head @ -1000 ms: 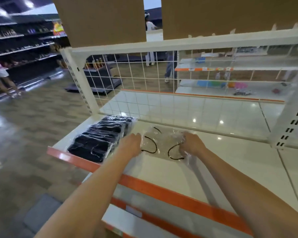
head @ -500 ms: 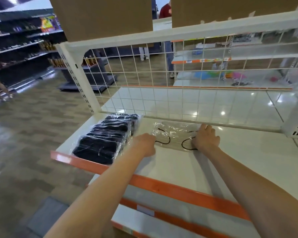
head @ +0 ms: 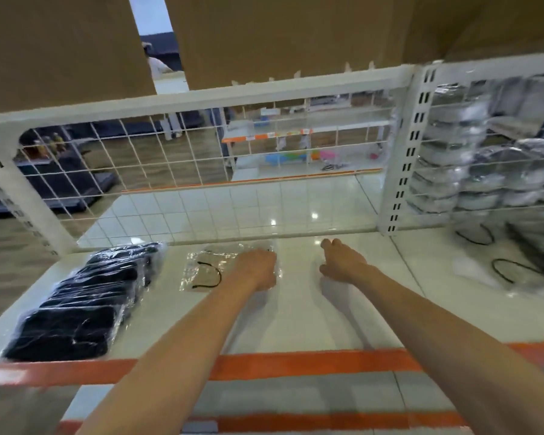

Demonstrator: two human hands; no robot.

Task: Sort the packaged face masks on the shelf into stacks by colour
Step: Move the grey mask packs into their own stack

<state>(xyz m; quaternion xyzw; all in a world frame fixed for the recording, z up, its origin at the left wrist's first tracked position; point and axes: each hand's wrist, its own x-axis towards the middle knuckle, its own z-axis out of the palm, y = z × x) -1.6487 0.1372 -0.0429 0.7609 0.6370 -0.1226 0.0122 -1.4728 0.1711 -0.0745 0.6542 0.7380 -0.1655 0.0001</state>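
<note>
A white shelf (head: 296, 309) with an orange front edge (head: 296, 361) is seen from above, and both bare forearms are stretched out over it. At the left end of the shelf a row of black face masks (head: 82, 306) in clear plastic packets is laid, the packets overlapping one another from the front edge back toward the wire grid (head: 186, 171). Just beside that row, toward the middle, a white face mask packet (head: 208, 271) with black ear loops is laid flat on the shelf. The left hand (head: 256, 268) is placed on the right part of this packet, with the knuckles up and the fingers curled downward; whether the plastic is pinched or only pressed cannot be told, since the fingertips are hidden under the hand. The right hand (head: 339, 260) is held apart from the packet, further right, low over the bare shelf surface, with its fingers loosely bent and nothing gripped in it.

Beyond a white perforated upright (head: 402, 152) at the right, a blurred pile of packaged masks (head: 471, 171) in pale and dark colours is stacked behind the grid, and more packets with black loops (head: 509, 265) are spread on the shelf below it. Brown cardboard boxes (head: 280, 36) are stood on the level above. Through the grid, another shelf with an orange edge and a shop floor are visible.
</note>
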